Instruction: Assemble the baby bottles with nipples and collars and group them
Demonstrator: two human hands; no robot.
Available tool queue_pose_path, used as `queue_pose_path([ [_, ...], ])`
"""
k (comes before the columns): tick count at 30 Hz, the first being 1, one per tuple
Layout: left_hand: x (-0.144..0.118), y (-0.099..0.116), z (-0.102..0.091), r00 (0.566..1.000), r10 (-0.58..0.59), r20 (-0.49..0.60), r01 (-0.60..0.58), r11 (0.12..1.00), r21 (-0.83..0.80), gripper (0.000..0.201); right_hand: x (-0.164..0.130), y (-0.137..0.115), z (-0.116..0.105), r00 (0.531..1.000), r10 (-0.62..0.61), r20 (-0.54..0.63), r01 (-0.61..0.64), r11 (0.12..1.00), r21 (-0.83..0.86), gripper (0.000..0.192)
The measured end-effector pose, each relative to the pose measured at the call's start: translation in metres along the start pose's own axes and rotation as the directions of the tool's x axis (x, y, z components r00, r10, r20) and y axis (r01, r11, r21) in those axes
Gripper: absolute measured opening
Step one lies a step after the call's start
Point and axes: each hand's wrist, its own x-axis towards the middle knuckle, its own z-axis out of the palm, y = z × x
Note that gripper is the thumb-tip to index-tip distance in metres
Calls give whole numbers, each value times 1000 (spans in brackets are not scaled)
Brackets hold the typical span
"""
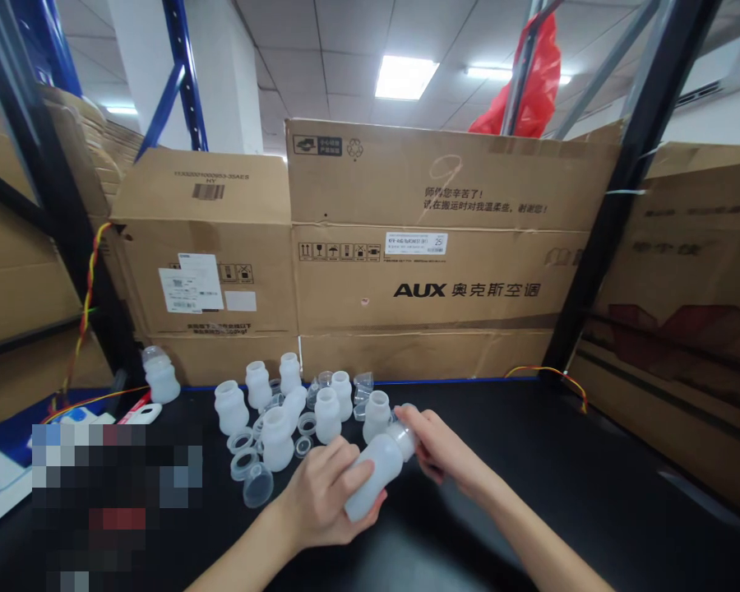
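Observation:
My left hand (330,496) is wrapped round the body of a frosted white baby bottle (375,477). The bottle lies tilted, its top pointing up and to the right. At that end sits a clear cap (403,439), and the fingers of my right hand (437,444) close on it; their far side is partly hidden. Just behind the held bottle, an open-topped bottle (377,415) stands upright. Left of my hands are several more open bottles (277,441), with clear rings (244,463) and a clear dome cap (258,485) lying among them.
A capped bottle (161,376) stands apart at the far left. Cardboard panels (444,321) wall off the back of the black table (548,485). Dark rack posts (617,189) rise at both sides. A white device (139,413) lies near the left edge, beside a pixelated patch.

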Motion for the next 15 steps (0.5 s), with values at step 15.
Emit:
queue_pose_path([
  [15, -13, -4, 22, 819, -455, 350, 473, 880, 39, 28, 22, 4, -77, 749, -399, -529, 475, 880, 10, 57],
])
